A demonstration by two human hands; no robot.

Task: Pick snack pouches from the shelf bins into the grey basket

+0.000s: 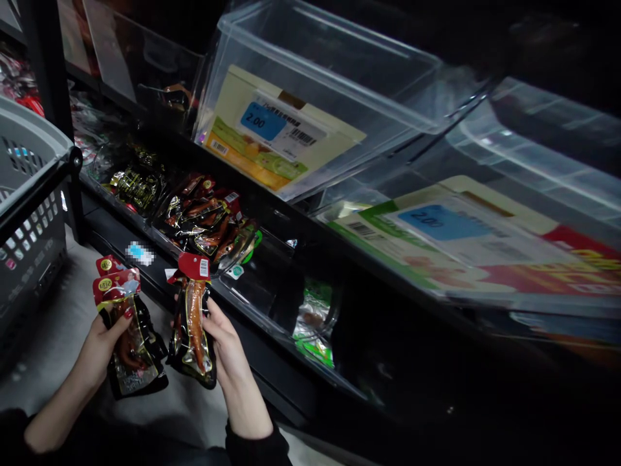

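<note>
My left hand point(103, 346) is closed on vacuum-sealed snack packs point(136, 353) with red tops; at least two red tops overlap there. In my right hand point(220, 333) is another such pack point(196, 323), black-edged with a clear front showing a brown piece of meat and a barcode on its red top. The fingers behind this pack are mostly hidden. Both hands hold the packs side by side, in front of the low shelf. Similar packs point(206, 217) lie heaped in the shelf tray just beyond my hands.
A grey shopping basket point(33, 175) stands at the left beside a black post point(51, 77). Dark-wrapped packs point(138, 188) and a green-and-silver pack point(314, 320) lie in the low trays. Clear bins point(330, 71) with price labels point(264, 121) sit above.
</note>
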